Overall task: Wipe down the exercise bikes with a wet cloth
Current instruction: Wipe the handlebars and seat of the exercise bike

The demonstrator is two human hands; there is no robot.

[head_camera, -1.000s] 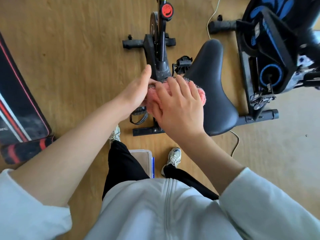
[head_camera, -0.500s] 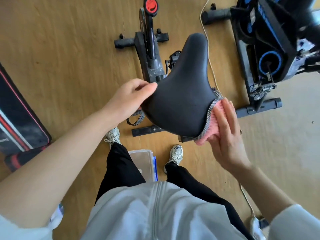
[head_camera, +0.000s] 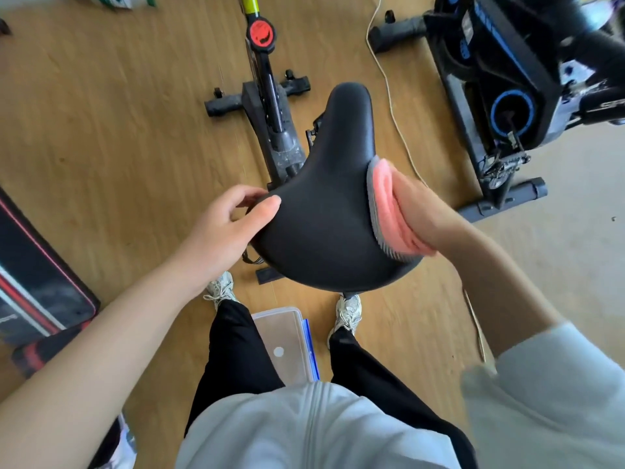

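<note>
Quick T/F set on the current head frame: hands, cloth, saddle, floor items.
1. The right hand presses a pink cloth against the saddle's right edge. True.
2. The left hand holds a spray bottle. False: it grips the saddle's left edge.
3. A clear plastic box sits on the floor between the person's feet. True.
4. The cloth lies flat on top of the saddle. False: it is at the side.
5. The knob on the bike frame is blue. False: red.
</note>
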